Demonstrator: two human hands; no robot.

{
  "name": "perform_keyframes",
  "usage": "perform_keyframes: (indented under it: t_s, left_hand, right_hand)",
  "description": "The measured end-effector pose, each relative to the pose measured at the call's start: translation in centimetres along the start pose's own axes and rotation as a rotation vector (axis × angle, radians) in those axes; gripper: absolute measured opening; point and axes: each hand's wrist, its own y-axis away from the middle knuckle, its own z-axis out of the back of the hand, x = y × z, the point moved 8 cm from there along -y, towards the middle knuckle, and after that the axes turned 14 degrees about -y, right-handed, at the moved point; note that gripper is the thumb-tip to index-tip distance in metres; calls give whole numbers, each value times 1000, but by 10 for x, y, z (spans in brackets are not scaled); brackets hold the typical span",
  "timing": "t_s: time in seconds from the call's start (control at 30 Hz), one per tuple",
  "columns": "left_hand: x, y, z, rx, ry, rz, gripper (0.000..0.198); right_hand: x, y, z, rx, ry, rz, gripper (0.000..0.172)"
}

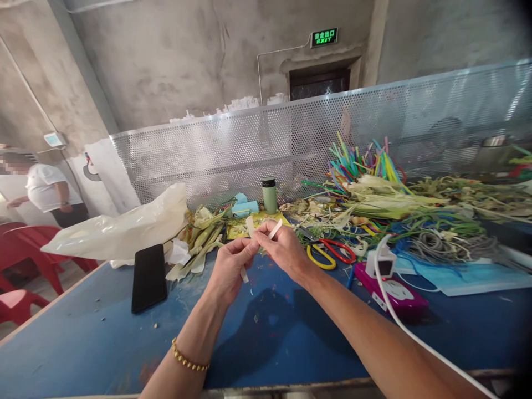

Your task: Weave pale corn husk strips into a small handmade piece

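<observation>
Above the blue table, my left hand [233,260] and my right hand [286,250] meet fingertip to fingertip. Both are closed in a pinch on a narrow pale strip of corn husk [275,229]. One pale end rises between the hands, another slants up past the right fingers, and a short end hangs below the left hand. Whether this is one strip or two is hidden by the fingers. Right of my right hand lie scissors [332,252] with one yellow and one red handle. Dried corn husks [203,235] are heaped beyond my left hand.
A black phone [149,279] lies at left beside a big plastic bag [124,227]. A green bottle [270,197] stands behind. At right are a purple power strip [393,291] with a white cable, a blue mask [469,277], wire coils and colourful pipe-cleaner-like sticks [357,163]. A person [52,188] stands far left.
</observation>
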Motion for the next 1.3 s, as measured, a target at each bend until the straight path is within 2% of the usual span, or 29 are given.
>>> perform_keyframes:
  t_s: [0.2,0.33,0.53,0.63,0.73,0.8,0.9,1.13,1.23,1.3]
  left_hand:
    - [1,3,-2,65,-59,85,32]
    - [6,5,-6,100,-42,160,31]
    - [11,5,-10,133,-48,163,29]
    - [11,1,-6,118,-58,130,29]
    - [10,-5,5,55,28,100,31]
    - [13,-9,13,6,115,127,29]
    - [15,-11,20,-15,194,161,28]
    - [8,-6,16,22,129,152,29]
    - [5,-4,14,25,60,145,31]
    - [3,-3,13,25,51,145,30]
  right_hand:
    - [-2,-1,-1,54,6,-3,15]
    - [-5,-1,0,26,38,3,14]
    - [-5,1,-3,31,96,32,15]
    - [-4,-1,-6,101,130,54,18]
    - [-4,-4,-2,109,148,50,26]
    - [-8,-6,1,106,161,13,28]
    - [-14,-6,-1,137,190,-30,24]
    - [-20,-3,-4,137,95,-78,10]
    - [-26,-3,-4,167,9,-169,17]
    - [-26,-4,-4,174,-31,-160,24]
